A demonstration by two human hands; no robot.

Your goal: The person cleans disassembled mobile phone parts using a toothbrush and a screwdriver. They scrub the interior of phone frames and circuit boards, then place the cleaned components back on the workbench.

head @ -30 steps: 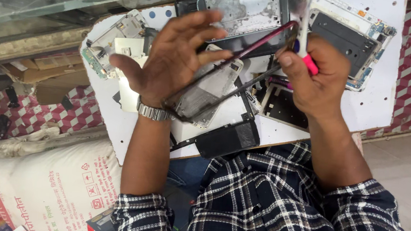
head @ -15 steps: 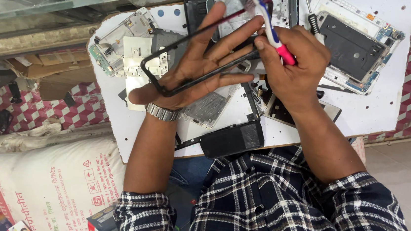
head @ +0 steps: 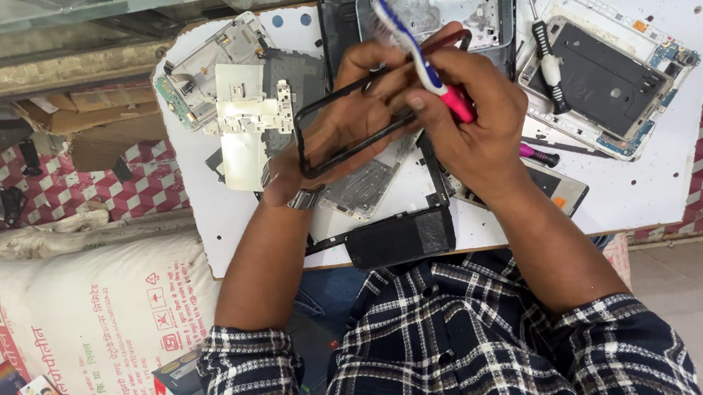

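In my left hand [head: 350, 121] I hold a thin black phone frame [head: 348, 134], a bare rounded rectangle with nothing inside it, so my palm and fingers show through the opening. It is tilted, its lower left corner down near my wrist and its upper end up by my fingertips, raised above the tabletop [head: 656, 199]. In my right hand [head: 475, 136] I grip a toothbrush [head: 419, 55] with a pink grip and a blue and white neck, pointing up and left, its bristled head past the frame's upper edge
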